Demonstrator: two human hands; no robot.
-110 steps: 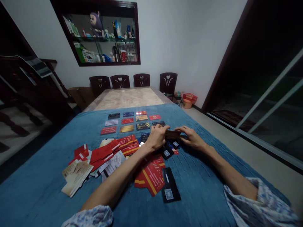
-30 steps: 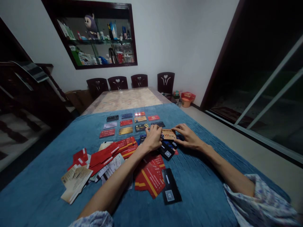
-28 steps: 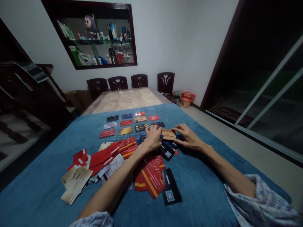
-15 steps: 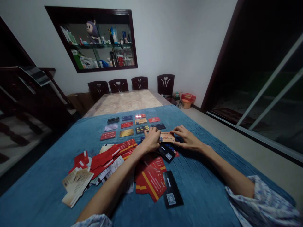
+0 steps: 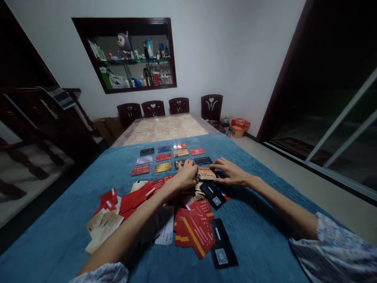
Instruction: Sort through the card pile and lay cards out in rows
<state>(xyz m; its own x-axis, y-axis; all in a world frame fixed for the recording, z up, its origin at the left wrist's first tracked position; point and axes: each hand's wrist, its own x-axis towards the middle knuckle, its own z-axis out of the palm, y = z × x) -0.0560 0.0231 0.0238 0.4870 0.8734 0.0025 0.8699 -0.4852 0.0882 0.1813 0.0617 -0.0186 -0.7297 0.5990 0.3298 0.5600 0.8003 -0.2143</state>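
A gold VIP card (image 5: 206,173) sits between my two hands on the blue cloth (image 5: 256,220). My left hand (image 5: 185,177) pinches its left end with curled fingers. My right hand (image 5: 229,171) grips its right end, fingers bent over the edge. Beyond the hands, cards lie in neat rows (image 5: 165,158), red, gold, dark and white. Under and before my arms spreads a loose heap of red cards (image 5: 194,228) and black cards (image 5: 222,247).
A stack of beige cards (image 5: 101,226) lies at the left of the heap. The bare marble tabletop (image 5: 165,127) extends past the cloth to several dark chairs (image 5: 178,105). A wall shelf (image 5: 132,55) hangs above. A red bin (image 5: 240,126) stands on the floor right.
The card was held raised and edge-on at first; now it faces up, lowered towards the cloth beside the laid-out rows. My head has shifted, moving the view slightly.
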